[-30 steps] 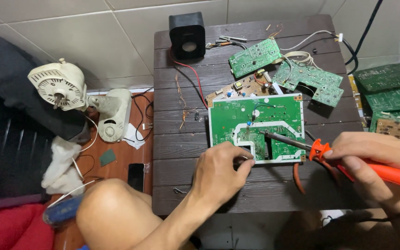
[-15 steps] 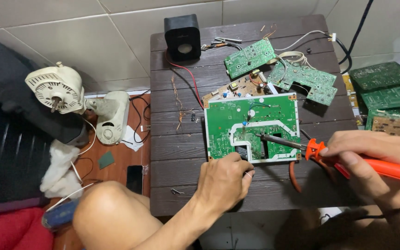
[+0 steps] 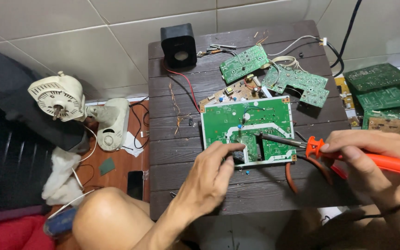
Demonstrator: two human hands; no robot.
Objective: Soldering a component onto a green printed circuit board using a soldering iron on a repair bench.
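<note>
On the dark slatted surface (image 3: 186,153), a green circuit board (image 3: 248,125) lies flat near its middle. Your left hand (image 3: 214,173) rests at the board's near edge, fingertips pinched together on something too small to make out. Your right hand (image 3: 364,155) is clamped around an orange-handled soldering iron (image 3: 348,155), its tip touching the board just right of your left fingers. Smaller boards (image 3: 274,74) and a black speaker (image 3: 178,45) sit at the far side.

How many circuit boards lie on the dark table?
4: a large green board under the hands, a tan one behind it, two green ones further back. Others may be hidden.
</note>
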